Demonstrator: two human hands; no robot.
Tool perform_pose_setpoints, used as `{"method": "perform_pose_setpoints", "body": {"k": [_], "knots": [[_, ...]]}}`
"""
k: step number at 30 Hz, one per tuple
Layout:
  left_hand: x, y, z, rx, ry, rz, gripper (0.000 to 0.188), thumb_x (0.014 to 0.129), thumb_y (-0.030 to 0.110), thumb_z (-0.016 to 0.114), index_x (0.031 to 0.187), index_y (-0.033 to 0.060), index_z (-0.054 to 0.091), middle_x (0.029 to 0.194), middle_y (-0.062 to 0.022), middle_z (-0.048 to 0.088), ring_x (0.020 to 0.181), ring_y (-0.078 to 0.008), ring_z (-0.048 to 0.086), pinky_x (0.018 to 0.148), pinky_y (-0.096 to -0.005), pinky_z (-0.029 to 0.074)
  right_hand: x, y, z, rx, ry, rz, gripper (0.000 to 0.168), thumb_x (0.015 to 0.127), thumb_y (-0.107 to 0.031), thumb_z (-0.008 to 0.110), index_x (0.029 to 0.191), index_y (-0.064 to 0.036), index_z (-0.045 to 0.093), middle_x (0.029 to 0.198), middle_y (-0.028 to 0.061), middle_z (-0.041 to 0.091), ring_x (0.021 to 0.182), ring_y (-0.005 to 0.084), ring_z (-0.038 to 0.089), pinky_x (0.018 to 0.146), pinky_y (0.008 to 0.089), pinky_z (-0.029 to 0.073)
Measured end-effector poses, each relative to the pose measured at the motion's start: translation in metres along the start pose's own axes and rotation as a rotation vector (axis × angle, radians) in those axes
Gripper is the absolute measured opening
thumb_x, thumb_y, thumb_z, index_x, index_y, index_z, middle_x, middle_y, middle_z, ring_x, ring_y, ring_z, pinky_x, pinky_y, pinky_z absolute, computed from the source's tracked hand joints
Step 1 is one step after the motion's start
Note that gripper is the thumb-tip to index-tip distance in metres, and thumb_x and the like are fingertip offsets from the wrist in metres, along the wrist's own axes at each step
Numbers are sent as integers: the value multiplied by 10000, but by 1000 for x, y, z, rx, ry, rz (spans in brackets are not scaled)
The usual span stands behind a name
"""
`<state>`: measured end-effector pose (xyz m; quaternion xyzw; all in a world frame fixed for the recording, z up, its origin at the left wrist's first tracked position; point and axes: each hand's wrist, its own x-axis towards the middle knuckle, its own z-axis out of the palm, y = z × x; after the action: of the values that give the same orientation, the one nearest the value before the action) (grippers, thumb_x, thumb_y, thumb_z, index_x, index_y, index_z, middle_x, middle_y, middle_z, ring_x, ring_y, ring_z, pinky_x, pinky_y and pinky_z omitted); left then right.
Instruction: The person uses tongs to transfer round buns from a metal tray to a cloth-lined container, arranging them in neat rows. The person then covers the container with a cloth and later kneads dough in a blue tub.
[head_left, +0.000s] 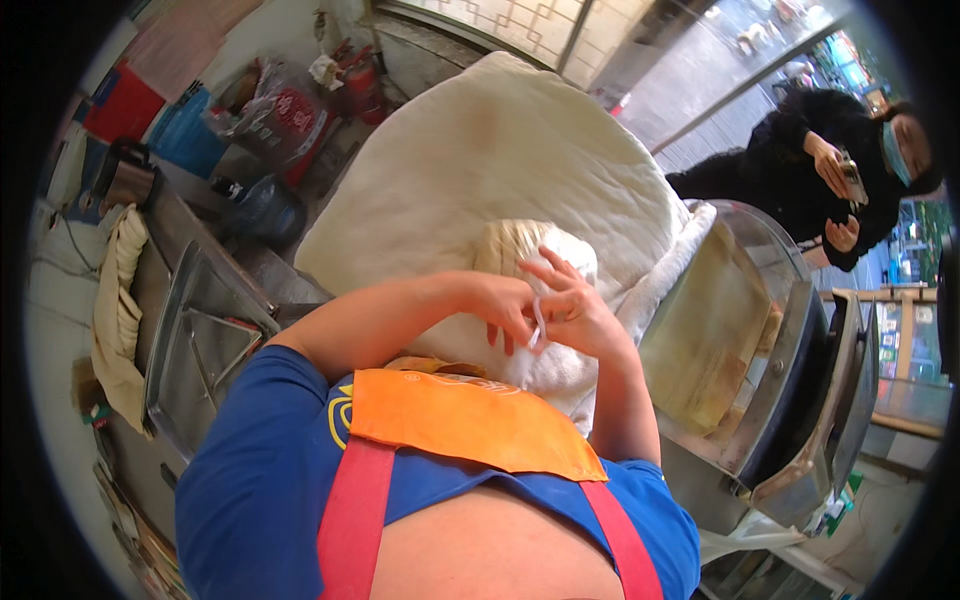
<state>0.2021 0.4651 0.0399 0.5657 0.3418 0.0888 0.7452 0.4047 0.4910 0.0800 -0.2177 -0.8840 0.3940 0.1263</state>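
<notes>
My left hand (511, 306) and my right hand (577, 304) meet in front of the chest. Between their fingers is a thin, looped white plastic strip (538, 319), gripped from both sides. Just beyond the hands, a pale bundle with ridges (510, 244), partly in what looks like a clear plastic bag, lies on a large cream padded cloth (487, 157). My right hand's raised fingers overlap the bundle's near side. Whether the strip is part of that bag cannot be told.
A metal tray (169, 360) with tongs stands at left, near a rolled beige cloth (124, 322). At right is a clear-covered case (705, 330). A masked person (795, 157) holding a phone stands beyond it. A water jug (270, 210) is at back left.
</notes>
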Motion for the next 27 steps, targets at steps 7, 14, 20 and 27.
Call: {"method": "perform_pose_setpoints", "body": {"k": [7,14,20,27], "knots": [[-15,-35,-33,-543,710,349,308,824,219,736,1062,37,666,956,-67,694,682,-136,656,561,-290,539,1,118,-4,544,1107,430,120,861,-100,652,899,7,693,806,66,687,722,140,641,666,261,528],[-227,-111,-75,-298,1376,437,268,852,142,668,1068,-16,658,921,-97,712,724,-148,687,641,-303,552,74,157,59,-1514,495,456,542,994,-482,437,1420,-148,453,1471,113,452,1360,320,414,990,649,363],[-534,-256,-75,-181,2022,44,218,802,171,701,971,34,710,858,-97,737,732,-178,716,662,-311,555,143,114,-18,-955,559,1158,315,994,-250,461,1254,-133,594,1253,162,615,1166,305,587,983,481,472],[-837,-372,-89,432,2544,-1033,310,805,230,636,1036,23,634,998,-213,679,978,-391,634,833,-477,502,195,43,61,-1099,804,830,251,958,-152,515,1156,-57,637,1193,171,646,1122,303,611,964,425,483]]}}
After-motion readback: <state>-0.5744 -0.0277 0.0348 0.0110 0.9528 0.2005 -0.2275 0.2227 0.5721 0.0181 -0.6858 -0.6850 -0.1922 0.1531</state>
